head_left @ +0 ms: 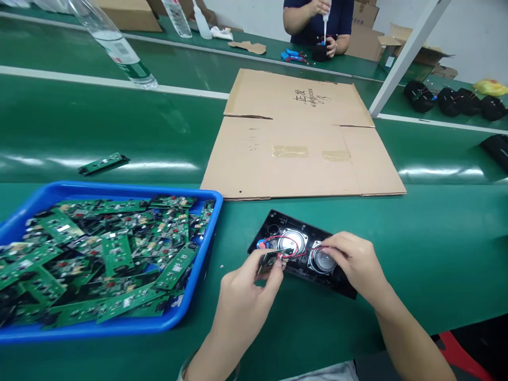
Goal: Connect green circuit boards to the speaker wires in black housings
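Note:
A black speaker panel (313, 276) lies at a slant on the green table, with two round speakers set in it. Over its near left edge, my left hand (254, 286) is closed on a small circuit board (268, 261), pinched between thumb and fingers. Red wires (296, 244) loop from the board area across the left speaker (292, 241). My right hand (355, 264) is closed above the right speaker (322, 260), its fingertips pinching a red wire. A small blue part (262, 244) sits at the panel's left end.
To the left stands a blue tray (198, 275) heaped with green circuit boards. One loose board (102, 164) lies behind it. A flattened cardboard sheet (309, 174) lies beyond the panel. A plastic bottle (119, 50) is at upper left. Across the table a co-worker (317, 24) handles a black part.

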A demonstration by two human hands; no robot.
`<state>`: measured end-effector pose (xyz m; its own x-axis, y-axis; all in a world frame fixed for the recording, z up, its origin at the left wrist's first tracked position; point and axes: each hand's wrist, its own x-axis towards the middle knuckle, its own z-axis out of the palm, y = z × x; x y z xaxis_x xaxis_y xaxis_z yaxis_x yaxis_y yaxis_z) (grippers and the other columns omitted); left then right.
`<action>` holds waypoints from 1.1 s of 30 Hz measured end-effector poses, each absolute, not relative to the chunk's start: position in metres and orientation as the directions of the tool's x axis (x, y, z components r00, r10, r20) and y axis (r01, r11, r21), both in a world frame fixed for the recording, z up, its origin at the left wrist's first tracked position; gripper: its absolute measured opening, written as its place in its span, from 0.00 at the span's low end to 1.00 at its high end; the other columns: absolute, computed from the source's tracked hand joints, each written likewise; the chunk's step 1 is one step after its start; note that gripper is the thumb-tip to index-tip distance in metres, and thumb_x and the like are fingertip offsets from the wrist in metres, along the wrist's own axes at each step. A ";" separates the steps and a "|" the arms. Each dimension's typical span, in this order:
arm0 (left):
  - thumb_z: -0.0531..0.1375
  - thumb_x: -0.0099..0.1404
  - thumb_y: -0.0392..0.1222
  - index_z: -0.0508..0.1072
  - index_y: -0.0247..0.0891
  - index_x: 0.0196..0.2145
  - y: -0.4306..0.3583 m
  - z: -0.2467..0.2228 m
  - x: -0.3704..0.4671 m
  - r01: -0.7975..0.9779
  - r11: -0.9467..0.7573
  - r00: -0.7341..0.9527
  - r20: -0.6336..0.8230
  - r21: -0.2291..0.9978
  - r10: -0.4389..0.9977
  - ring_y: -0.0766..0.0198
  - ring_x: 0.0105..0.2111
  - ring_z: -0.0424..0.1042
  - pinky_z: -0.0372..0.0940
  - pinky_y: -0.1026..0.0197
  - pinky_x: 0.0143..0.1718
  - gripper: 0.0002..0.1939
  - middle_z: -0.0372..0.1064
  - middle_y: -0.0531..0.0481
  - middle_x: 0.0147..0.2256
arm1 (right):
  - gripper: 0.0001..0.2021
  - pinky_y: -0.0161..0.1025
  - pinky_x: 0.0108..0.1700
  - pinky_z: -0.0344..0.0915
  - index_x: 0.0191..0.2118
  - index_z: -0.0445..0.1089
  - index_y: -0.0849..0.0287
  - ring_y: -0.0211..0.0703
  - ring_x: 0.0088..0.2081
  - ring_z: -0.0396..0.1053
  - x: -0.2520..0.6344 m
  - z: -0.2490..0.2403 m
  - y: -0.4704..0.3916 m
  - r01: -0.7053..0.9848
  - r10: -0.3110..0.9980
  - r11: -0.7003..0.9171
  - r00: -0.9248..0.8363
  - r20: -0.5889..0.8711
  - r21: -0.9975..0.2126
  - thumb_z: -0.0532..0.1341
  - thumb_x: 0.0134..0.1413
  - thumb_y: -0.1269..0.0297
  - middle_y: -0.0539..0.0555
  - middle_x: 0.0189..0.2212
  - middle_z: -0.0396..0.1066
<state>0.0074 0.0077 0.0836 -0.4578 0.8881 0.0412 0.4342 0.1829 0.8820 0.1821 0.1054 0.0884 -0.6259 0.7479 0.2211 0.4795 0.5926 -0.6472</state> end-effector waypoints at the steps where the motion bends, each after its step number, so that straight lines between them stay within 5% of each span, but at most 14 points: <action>1: 0.55 0.58 0.44 0.71 0.39 0.29 0.008 0.084 0.008 0.454 0.187 -0.483 0.063 0.871 0.874 0.61 0.23 0.75 0.65 0.68 0.17 0.07 0.75 0.52 0.23 | 0.08 0.35 0.34 0.67 0.32 0.71 0.59 0.39 0.32 0.70 0.183 0.088 0.104 0.452 0.767 0.574 -0.590 0.254 -0.683 0.55 0.58 0.71 0.52 0.29 0.72; 6: 0.55 0.58 0.44 0.71 0.38 0.31 0.015 0.092 0.011 0.386 0.269 -0.504 -0.042 0.882 0.863 0.58 0.26 0.77 0.69 0.65 0.21 0.08 0.76 0.49 0.26 | 0.07 0.35 0.35 0.68 0.32 0.71 0.57 0.40 0.35 0.71 0.185 0.085 0.098 0.318 0.834 0.299 -0.545 0.084 -0.900 0.55 0.56 0.70 0.52 0.32 0.74; 10: 0.54 0.59 0.44 0.69 0.38 0.33 0.021 0.093 0.017 0.330 0.261 -0.455 -0.089 0.907 0.886 0.58 0.26 0.77 0.70 0.64 0.23 0.09 0.77 0.49 0.26 | 0.06 0.33 0.28 0.67 0.36 0.68 0.59 0.38 0.26 0.70 0.178 0.086 0.095 0.307 0.848 0.045 -0.515 -0.126 -0.951 0.61 0.50 0.66 0.49 0.24 0.72; 13: 0.53 0.60 0.44 0.68 0.38 0.34 0.024 0.089 0.022 0.335 0.244 -0.443 -0.077 0.910 0.893 0.58 0.28 0.77 0.70 0.64 0.25 0.08 0.76 0.48 0.26 | 0.02 0.32 0.26 0.64 0.31 0.69 0.59 0.37 0.25 0.68 0.172 0.088 0.093 0.393 0.836 0.256 -0.548 -0.001 -0.883 0.59 0.52 0.68 0.49 0.23 0.71; 18: 0.52 0.61 0.45 0.66 0.39 0.35 0.023 0.085 0.028 0.350 0.239 -0.419 -0.078 0.906 0.905 0.57 0.28 0.77 0.69 0.63 0.23 0.08 0.76 0.49 0.27 | 0.11 0.35 0.30 0.64 0.33 0.69 0.61 0.39 0.29 0.65 0.164 0.085 0.086 0.466 0.699 0.667 -0.661 0.273 -0.581 0.50 0.60 0.70 0.53 0.26 0.70; 28: 0.52 0.61 0.46 0.66 0.39 0.33 0.019 0.086 0.029 0.395 0.219 -0.392 -0.052 0.892 0.919 0.58 0.26 0.75 0.66 0.63 0.23 0.08 0.75 0.49 0.25 | 0.13 0.35 0.28 0.60 0.30 0.68 0.63 0.38 0.25 0.60 0.159 0.078 0.088 0.478 0.620 0.779 -0.686 0.380 -0.407 0.48 0.62 0.71 0.53 0.23 0.67; 33: 0.52 0.61 0.45 0.67 0.40 0.32 0.022 0.089 0.028 0.356 0.259 -0.370 -0.119 0.898 0.921 0.57 0.26 0.75 0.65 0.63 0.23 0.08 0.68 0.54 0.18 | 0.14 0.37 0.25 0.54 0.25 0.67 0.63 0.39 0.23 0.56 0.158 0.081 0.085 0.473 0.461 0.876 -0.771 0.439 -0.090 0.50 0.58 0.78 0.52 0.19 0.63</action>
<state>0.0284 0.0225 0.0895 -0.3703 0.9212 -0.1192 0.3557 0.2592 0.8979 0.1577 0.0853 0.0808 -0.7712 0.4614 0.4386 0.4730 0.8764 -0.0903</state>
